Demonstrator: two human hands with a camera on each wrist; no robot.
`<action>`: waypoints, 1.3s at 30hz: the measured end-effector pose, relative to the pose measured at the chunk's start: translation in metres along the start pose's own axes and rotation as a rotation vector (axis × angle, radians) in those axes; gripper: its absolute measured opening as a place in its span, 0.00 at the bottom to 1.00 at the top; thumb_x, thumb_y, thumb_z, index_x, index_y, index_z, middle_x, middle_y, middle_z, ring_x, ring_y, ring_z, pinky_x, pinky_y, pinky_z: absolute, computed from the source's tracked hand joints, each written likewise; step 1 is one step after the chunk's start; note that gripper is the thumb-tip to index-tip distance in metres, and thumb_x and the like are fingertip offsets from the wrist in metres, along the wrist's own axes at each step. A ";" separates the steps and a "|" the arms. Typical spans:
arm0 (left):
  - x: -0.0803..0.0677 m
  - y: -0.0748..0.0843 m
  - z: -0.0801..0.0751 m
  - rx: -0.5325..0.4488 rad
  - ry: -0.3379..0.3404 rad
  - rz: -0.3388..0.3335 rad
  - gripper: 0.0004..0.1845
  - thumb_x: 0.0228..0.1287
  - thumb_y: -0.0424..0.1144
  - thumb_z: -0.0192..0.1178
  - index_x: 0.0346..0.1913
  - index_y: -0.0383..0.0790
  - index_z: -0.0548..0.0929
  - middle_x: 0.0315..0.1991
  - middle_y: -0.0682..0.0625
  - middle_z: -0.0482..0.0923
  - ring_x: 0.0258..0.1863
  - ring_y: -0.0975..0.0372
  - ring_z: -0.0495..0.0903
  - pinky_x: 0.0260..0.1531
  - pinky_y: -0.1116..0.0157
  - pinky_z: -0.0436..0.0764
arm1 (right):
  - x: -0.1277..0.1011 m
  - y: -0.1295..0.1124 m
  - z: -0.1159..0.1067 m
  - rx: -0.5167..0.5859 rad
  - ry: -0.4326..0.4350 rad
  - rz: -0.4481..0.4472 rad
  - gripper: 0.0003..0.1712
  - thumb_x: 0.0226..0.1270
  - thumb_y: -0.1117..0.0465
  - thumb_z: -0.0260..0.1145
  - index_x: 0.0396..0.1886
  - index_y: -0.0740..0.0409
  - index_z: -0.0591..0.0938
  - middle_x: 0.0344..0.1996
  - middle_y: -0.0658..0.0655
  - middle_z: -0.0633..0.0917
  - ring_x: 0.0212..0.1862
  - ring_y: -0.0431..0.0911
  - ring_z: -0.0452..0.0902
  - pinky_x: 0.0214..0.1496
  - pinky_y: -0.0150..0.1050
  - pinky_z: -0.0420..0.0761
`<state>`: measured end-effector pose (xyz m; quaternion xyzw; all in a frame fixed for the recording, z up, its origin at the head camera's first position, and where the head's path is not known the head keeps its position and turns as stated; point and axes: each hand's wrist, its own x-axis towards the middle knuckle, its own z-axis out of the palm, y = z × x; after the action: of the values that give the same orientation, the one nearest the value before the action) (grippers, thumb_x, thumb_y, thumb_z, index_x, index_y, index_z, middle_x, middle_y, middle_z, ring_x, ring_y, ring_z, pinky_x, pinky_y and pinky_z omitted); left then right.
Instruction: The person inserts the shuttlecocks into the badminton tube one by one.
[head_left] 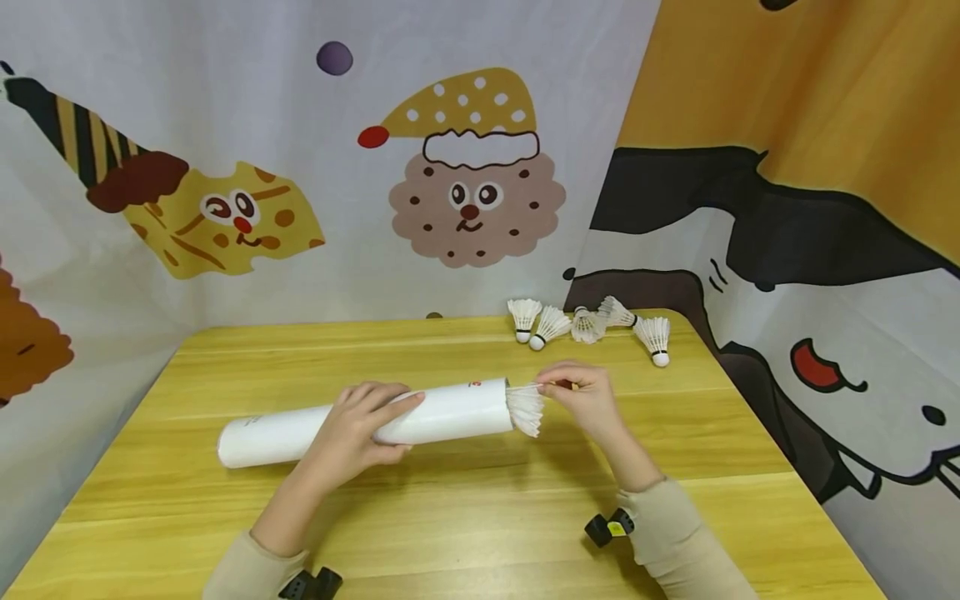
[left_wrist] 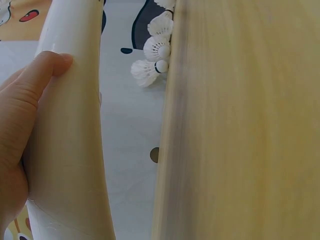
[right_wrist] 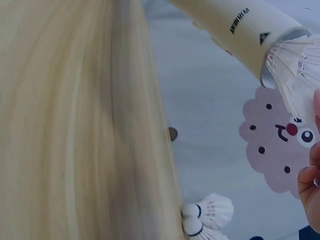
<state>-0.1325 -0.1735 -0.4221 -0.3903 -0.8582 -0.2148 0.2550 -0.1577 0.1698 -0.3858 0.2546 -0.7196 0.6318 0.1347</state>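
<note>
Tube [head_left: 360, 423] in left hand [head_left: 358, 429] fingers' curl

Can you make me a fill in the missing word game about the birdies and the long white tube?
1. The left hand grips the white ____.
2. The right hand pinches the feathers of a shuttlecock sticking out of the tube's ____ end.
3. At the table's far edge lie ____ loose shuttlecocks.

Missing words: tube; open; five
</note>
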 end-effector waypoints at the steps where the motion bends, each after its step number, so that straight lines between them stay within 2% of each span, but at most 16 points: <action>1: 0.000 0.000 0.000 0.000 -0.003 -0.001 0.34 0.54 0.55 0.67 0.65 0.51 0.75 0.57 0.48 0.75 0.51 0.53 0.73 0.46 0.49 0.70 | 0.000 0.000 0.002 0.006 -0.002 0.002 0.05 0.48 0.86 0.65 0.27 0.79 0.82 0.30 0.52 0.86 0.30 0.37 0.75 0.28 0.28 0.72; 7: 0.001 0.000 0.002 -0.006 0.013 0.019 0.35 0.51 0.52 0.69 0.64 0.50 0.76 0.56 0.48 0.76 0.50 0.52 0.74 0.45 0.48 0.71 | -0.001 0.004 0.015 0.018 0.008 0.008 0.04 0.49 0.85 0.66 0.27 0.80 0.82 0.29 0.62 0.85 0.30 0.38 0.76 0.28 0.29 0.72; 13: 0.002 0.003 0.000 -0.018 -0.026 -0.004 0.32 0.58 0.58 0.62 0.65 0.52 0.75 0.56 0.48 0.76 0.51 0.54 0.73 0.47 0.50 0.69 | -0.003 0.006 0.023 0.040 0.020 0.025 0.05 0.48 0.86 0.65 0.26 0.80 0.82 0.29 0.67 0.84 0.32 0.38 0.78 0.30 0.29 0.75; 15: 0.002 0.004 0.000 -0.022 -0.039 -0.007 0.32 0.58 0.58 0.62 0.65 0.52 0.75 0.56 0.48 0.76 0.52 0.54 0.73 0.48 0.50 0.69 | -0.004 0.007 0.026 0.049 0.017 0.031 0.05 0.48 0.86 0.65 0.26 0.81 0.81 0.30 0.68 0.84 0.32 0.38 0.78 0.31 0.28 0.76; 25: 0.001 0.003 0.001 -0.014 -0.039 0.009 0.36 0.50 0.50 0.70 0.66 0.51 0.74 0.56 0.49 0.76 0.52 0.54 0.73 0.49 0.50 0.69 | -0.008 0.005 0.037 0.047 0.065 0.058 0.05 0.48 0.85 0.65 0.26 0.80 0.82 0.29 0.63 0.86 0.33 0.41 0.79 0.34 0.30 0.78; 31: 0.000 0.002 0.003 -0.018 -0.035 0.016 0.36 0.51 0.52 0.69 0.66 0.51 0.74 0.56 0.49 0.76 0.52 0.54 0.73 0.48 0.50 0.69 | -0.012 0.006 0.041 0.043 0.091 0.028 0.07 0.46 0.86 0.65 0.26 0.78 0.83 0.28 0.65 0.86 0.33 0.43 0.81 0.35 0.33 0.81; 39: 0.000 0.003 0.001 -0.025 -0.052 0.002 0.40 0.44 0.46 0.74 0.66 0.52 0.74 0.56 0.48 0.76 0.53 0.54 0.72 0.49 0.50 0.69 | -0.016 0.007 0.048 0.070 0.122 0.004 0.07 0.47 0.86 0.65 0.27 0.79 0.83 0.29 0.64 0.86 0.31 0.48 0.82 0.35 0.33 0.81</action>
<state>-0.1304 -0.1716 -0.4224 -0.3998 -0.8614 -0.2148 0.2280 -0.1419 0.1262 -0.4081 0.2187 -0.6881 0.6711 0.1682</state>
